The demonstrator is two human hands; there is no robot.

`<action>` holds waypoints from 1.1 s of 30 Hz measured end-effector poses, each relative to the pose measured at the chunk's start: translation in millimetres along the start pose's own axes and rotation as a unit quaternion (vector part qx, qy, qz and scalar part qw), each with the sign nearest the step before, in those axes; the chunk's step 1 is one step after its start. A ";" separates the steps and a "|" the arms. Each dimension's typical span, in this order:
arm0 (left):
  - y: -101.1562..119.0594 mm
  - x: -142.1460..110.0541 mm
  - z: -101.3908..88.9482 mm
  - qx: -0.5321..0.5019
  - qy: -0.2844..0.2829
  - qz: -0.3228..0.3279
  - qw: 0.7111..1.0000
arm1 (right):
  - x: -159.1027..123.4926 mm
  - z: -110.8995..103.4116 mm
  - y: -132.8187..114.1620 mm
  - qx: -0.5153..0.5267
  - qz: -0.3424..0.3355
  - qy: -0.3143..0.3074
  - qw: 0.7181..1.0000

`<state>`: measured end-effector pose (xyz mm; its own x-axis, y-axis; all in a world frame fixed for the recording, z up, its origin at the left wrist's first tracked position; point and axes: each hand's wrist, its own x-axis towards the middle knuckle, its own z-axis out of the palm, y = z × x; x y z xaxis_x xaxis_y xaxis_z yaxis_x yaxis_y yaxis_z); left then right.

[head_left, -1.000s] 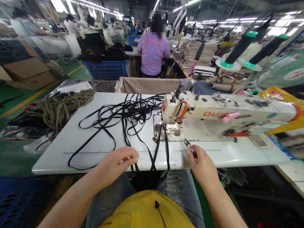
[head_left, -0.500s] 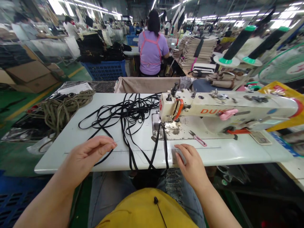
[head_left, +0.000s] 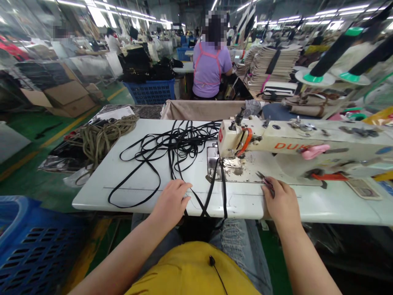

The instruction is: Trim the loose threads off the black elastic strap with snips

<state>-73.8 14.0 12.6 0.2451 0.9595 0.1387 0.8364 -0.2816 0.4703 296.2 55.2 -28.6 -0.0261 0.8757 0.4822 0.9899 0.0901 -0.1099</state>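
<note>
My left hand (head_left: 173, 201) lies over black straps (head_left: 172, 159) near the table's front edge, thumb and forefinger apart. The straps run under and beside it, and its other fingers are partly hidden. To the right, my right hand (head_left: 282, 200) is closed around small pink-handled scissors (head_left: 269, 186), their blades pointing left and away from me. Between the hands, two black strap lengths (head_left: 224, 192) come from under the presser foot of the sewing machine (head_left: 260, 139) and hang over the table edge. More strap lies in a loose tangle left of the machine head.
A heap of olive straps (head_left: 107, 135) lies beyond the table's left end. A blue plastic crate (head_left: 46, 241) stands at lower left. Behind the table is a beige cloth-lined bin (head_left: 196, 110); a person in purple (head_left: 208, 67) sits further back. Black thread cones (head_left: 331, 57) stand at right.
My right hand has moved right and picked up the scissors from the machine bed. My left hand has moved right onto the straps. The view has turned slightly left.
</note>
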 end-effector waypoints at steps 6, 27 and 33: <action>3.6 6.2 6.9 0.054 -0.008 0.002 0.998 | -5.1 -2.4 -15.6 -0.064 -0.010 -0.020 0.998; -4.8 0.5 1.3 -0.049 0.012 0.136 0.989 | -16.7 -25.5 -166.8 0.430 0.037 -0.327 0.841; -6.5 5.4 -5.0 -0.048 -0.022 0.130 0.990 | -17.7 -27.6 -164.8 0.458 0.099 -0.317 0.824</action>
<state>-80.4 21.0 14.6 0.4691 0.8529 0.2290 0.6921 -0.5162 0.5046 137.3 11.7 5.0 -0.2328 0.9619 -0.1430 0.4697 -0.0176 -0.8827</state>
